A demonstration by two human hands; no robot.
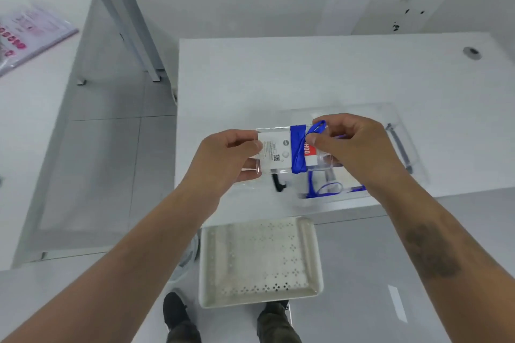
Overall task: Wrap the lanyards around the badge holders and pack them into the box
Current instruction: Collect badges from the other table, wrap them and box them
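I hold a clear badge holder (274,152) with a white card inside, level above the white table. My left hand (228,159) grips its left end. A blue lanyard (297,149) is wound several times around the holder's middle. My right hand (351,145) pinches the lanyard's loose loop at the holder's right end. Under my hands a clear plastic box (395,153) lies on the table; inside it I see another blue lanyard (330,188) and a black clip (278,185).
The white table (306,78) ends close to me at its front edge. A perforated cream tray (259,259) sits lower, just in front of my feet. A white desk with a pink printed packet (30,33) stands at the left.
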